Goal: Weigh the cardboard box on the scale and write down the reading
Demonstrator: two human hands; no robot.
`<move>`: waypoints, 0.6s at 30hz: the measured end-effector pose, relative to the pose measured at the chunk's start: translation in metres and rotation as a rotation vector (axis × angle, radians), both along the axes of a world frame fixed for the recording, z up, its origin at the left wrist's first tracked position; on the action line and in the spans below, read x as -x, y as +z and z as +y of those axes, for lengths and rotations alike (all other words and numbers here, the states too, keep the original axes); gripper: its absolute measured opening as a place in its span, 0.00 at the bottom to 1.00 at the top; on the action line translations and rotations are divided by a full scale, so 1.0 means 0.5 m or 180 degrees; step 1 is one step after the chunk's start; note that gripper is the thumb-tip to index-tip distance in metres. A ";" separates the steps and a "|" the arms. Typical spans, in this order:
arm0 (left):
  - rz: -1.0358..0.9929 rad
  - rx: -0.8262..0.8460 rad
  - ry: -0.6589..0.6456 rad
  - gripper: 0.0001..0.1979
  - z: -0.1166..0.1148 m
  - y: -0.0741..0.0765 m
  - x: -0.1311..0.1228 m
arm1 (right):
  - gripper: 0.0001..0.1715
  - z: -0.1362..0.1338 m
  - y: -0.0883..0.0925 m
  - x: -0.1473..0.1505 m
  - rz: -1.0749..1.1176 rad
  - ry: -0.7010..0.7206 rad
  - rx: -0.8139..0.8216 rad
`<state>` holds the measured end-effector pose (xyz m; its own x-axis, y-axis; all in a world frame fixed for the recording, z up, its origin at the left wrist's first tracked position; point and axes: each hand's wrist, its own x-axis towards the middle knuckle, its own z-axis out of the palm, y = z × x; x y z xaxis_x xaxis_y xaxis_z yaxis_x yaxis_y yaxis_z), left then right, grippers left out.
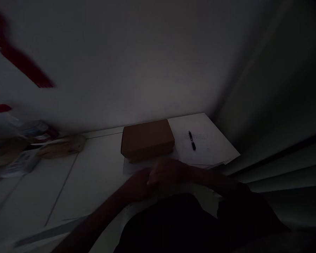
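A: Where are the hands?

B: Both meet low in the middle, at the near edge of the white table (94, 175). The left hand (138, 186) comes in from the lower left, the right hand (168, 173) from the lower right, and they touch or overlap. The picture is very dark.

A: Are the fingers closed on anything?

B: I cannot tell. The right hand's fingers look curled downward over something pale, perhaps a sheet of paper (137, 166) that lies under the box's near edge, but a grasp is not clear. The left hand's fingers are hidden in shadow.

A: And the nearest thing?

B: A brown cardboard box (147, 140), closed, lying flat just beyond the hands, away from the person. Its long axis runs left to right, nearly parallel to the table's far edge at the wall. The right hand is nearer: its knuckles sit just below the box's near right corner, near it but apart.

A: What else?

B: To the right of the box, a black pen (192, 140) lies on a white sheet (216, 147), its long axis pointing roughly away from the person, well apart from both hands. On the far left there is blurred clutter (28, 147), with a red blur above it.
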<state>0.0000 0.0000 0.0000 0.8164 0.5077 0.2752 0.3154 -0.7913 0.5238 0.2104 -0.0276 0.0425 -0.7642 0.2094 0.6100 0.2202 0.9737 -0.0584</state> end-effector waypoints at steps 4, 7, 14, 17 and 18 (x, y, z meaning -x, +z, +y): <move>-0.0491 -0.2558 0.0106 0.05 0.034 0.087 0.053 | 0.10 0.031 0.037 -0.052 0.1348 -0.1018 0.0154; -0.1165 -0.2515 0.0980 0.03 0.073 0.099 0.082 | 0.10 0.071 0.044 -0.078 0.2235 -0.1687 0.0278; -0.2923 -0.0161 0.2488 0.19 0.141 -0.001 0.075 | 0.30 0.160 -0.067 -0.093 0.3348 -0.2556 0.1693; -0.3219 0.0832 0.2507 0.29 0.147 -0.029 0.058 | 0.43 0.164 -0.116 -0.083 0.3336 -0.2589 0.2265; -0.3252 0.1096 0.2516 0.31 0.148 -0.034 0.052 | 0.46 0.162 -0.126 -0.078 0.3303 -0.2577 0.2380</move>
<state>-0.0259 0.0740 -0.0168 -0.2212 0.9119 0.3458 -0.0261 -0.3600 0.9326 0.2495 0.0536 -0.0205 0.3950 0.8468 0.3563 0.2178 0.2905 -0.9318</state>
